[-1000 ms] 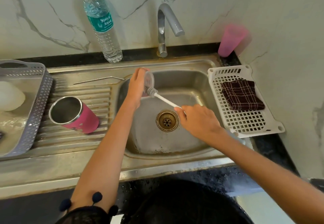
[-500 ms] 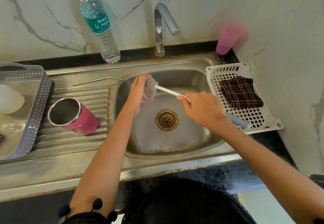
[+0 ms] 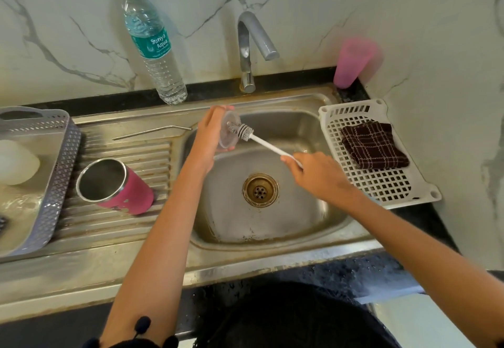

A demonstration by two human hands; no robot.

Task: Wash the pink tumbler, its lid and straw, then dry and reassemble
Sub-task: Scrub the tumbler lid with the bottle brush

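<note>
My left hand (image 3: 208,132) holds the clear round lid (image 3: 227,136) on edge over the left side of the sink basin (image 3: 272,222). My right hand (image 3: 319,173) grips the white handle of a bottle brush (image 3: 266,144), and its bristle head touches the lid's face. The pink tumbler (image 3: 120,185) lies on its side on the ribbed drainboard, open mouth toward me. Behind it, a bent metal straw (image 3: 152,131) lies flat near the sink's back rim.
A tap (image 3: 252,45) stands behind the basin, beside it a water bottle (image 3: 152,42). At the right, a white slotted tray (image 3: 381,178) carries a folded dark checked cloth (image 3: 373,144); a pink plastic cup (image 3: 351,61) stands in the corner. A grey basket (image 3: 57,173) sits far left.
The brush has slid across the lid: its head was at the lid's lower edge, then moved up over its face. My right hand has shifted back toward the right.
</note>
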